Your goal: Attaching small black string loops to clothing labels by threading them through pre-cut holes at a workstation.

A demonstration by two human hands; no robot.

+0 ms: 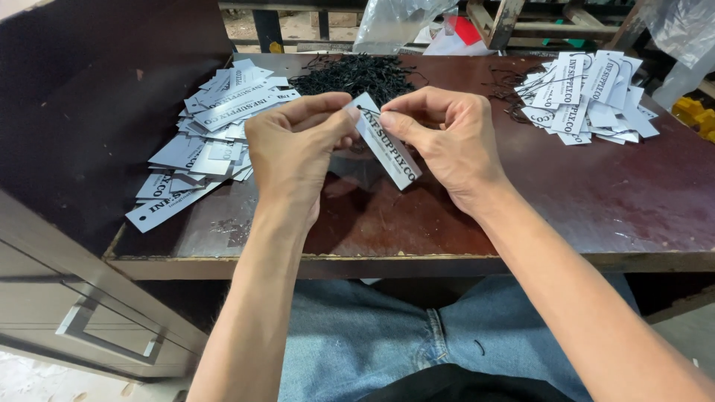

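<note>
Fingers point(339, 123) of both hands pinch the tag's point(391, 152) top end.

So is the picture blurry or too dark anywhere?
Head view: the hands, left and right, and the tag between them look sharp; the table shows soft glare on its right side; the dark panel at left is dim; straight edges bend slightly near the corners.

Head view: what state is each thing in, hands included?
Left hand: pinching the top end of the held tag.
Right hand: pinching the same end.
White rectangular paper tag: held above the table, tilted.
Black string heap: loose.
Left tag pile: without strings.
Right tag pile: strung.
Brown wooden table: worn.
</note>
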